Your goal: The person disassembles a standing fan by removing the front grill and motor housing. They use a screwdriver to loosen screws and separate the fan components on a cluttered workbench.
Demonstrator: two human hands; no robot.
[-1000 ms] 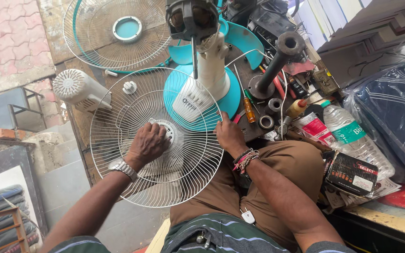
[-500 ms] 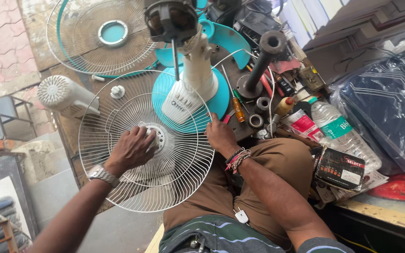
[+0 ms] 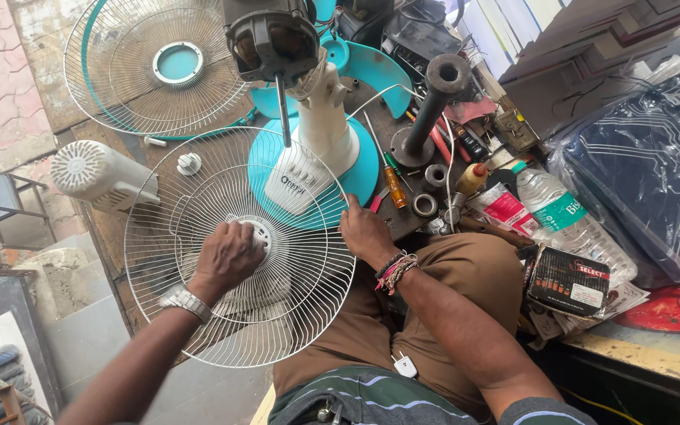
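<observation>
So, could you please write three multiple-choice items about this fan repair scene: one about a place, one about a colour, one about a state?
1. Where does the left hand rest?
A. on the centre of the white wire fan guard
B. on the plastic bottle
C. on the black pipe stand

2. What colour is the round base of the fan stand?
A. red
B. teal
C. yellow

3. In what state is the fan motor?
A. covered by a guard
B. wrapped in plastic
C. bare, shaft exposed, no blade fitted

Answers:
1 A, the palm covers the guard's hub, while the right hand is at its rim.
2 B, the disc under the white column is teal.
3 C, the bare shaft points down with nothing on it.
</observation>
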